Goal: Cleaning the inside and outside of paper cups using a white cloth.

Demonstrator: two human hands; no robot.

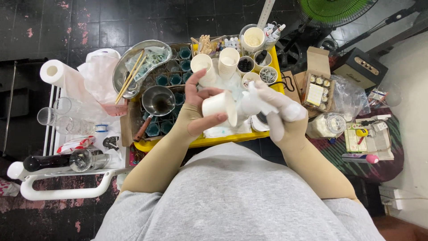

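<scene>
- My left hand (pixel 196 114) is closed around a white paper cup (pixel 219 107): my thumb presses along its lower side and my fingers curl over the top and back.
- The cup lies on its side, its long axis running left to right, its open mouth facing my right hand.
- I hold it in the air just above the near edge of the yellow tray (pixel 209 141).
- My right hand (pixel 276 109), in a white glove, is bunched around a wad of white tissue (pixel 249 103) pushed at the cup's mouth; I cannot tell how tightly those fingers are closed.
- Further back on the tray stand two stacks of paper cups (pixel 228 62).
- At the tray's left side sits a metal ladle (pixel 158 101).
</scene>
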